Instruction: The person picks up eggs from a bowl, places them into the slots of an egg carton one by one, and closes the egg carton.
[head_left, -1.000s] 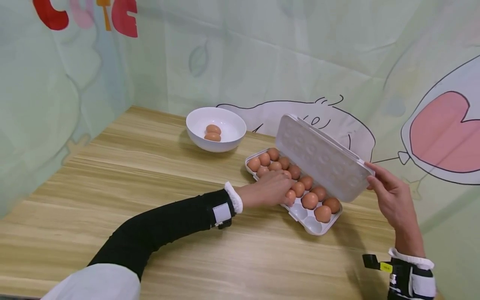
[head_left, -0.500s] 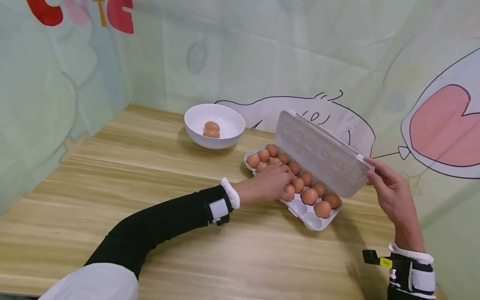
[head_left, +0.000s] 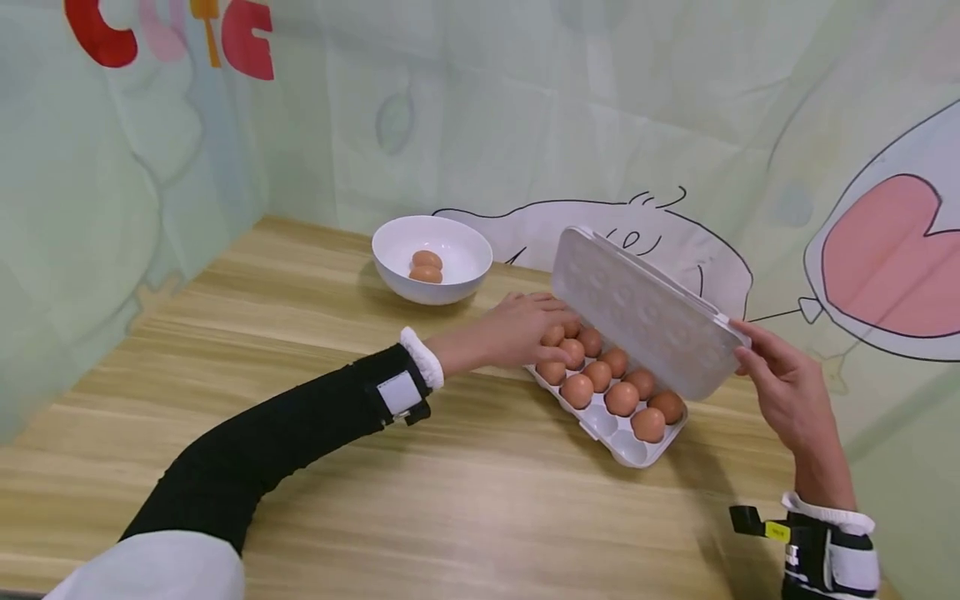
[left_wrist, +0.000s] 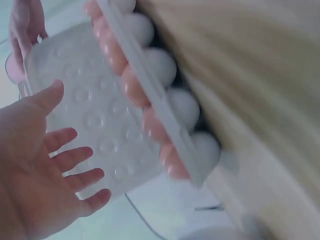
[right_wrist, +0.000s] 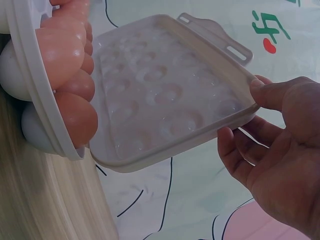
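Observation:
A white plastic egg carton stands with its lid tilted up, and brown eggs fill most of its cups. Two cups at the near end hold no egg. My left hand hovers over the carton's far left end, hiding the eggs there. In the left wrist view, that hand's fingers are spread and hold nothing. My right hand pinches the corner of the translucent lid between thumb and fingers, keeping it raised.
Behind and left of the carton is a white bowl with two brown eggs in it. A printed cloth wall borders the wooden table at the back and sides.
My left hand has shifted left from the carton's middle to its far left end, uncovering the middle eggs, and its fingers have straightened. The right hand stays on the lid.

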